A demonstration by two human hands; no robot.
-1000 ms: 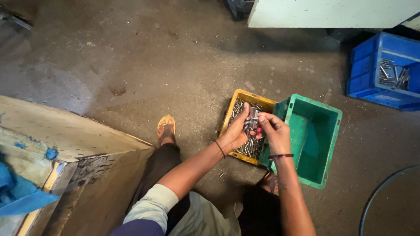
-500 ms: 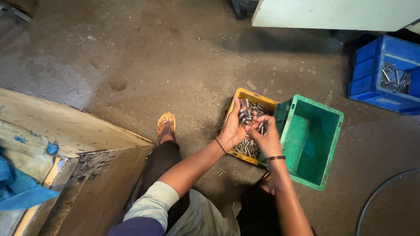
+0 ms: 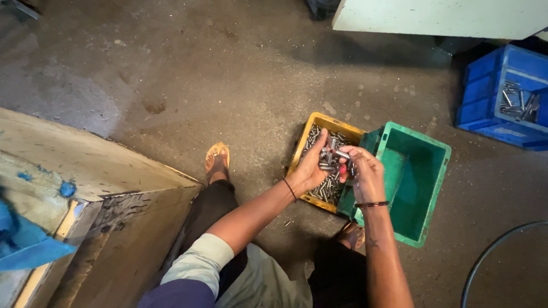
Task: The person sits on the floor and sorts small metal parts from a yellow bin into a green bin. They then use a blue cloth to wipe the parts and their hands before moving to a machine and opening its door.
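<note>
Both forearms reach up from six o'clock and meet at centre. Left hand [image 3: 311, 168] is cupped, palm up, fingers pointing to twelve o'clock, a thin band on its wrist. Right hand [image 3: 365, 174] curls close at its three o'clock side, fingers bent inward, dark bangle at the wrist

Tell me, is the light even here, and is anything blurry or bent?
Head view: uneven light, bright on the floor upper left, dim around the blue crate; wide-angle bending at the edges; both hands, left hand and right hand, fairly sharp.
</note>
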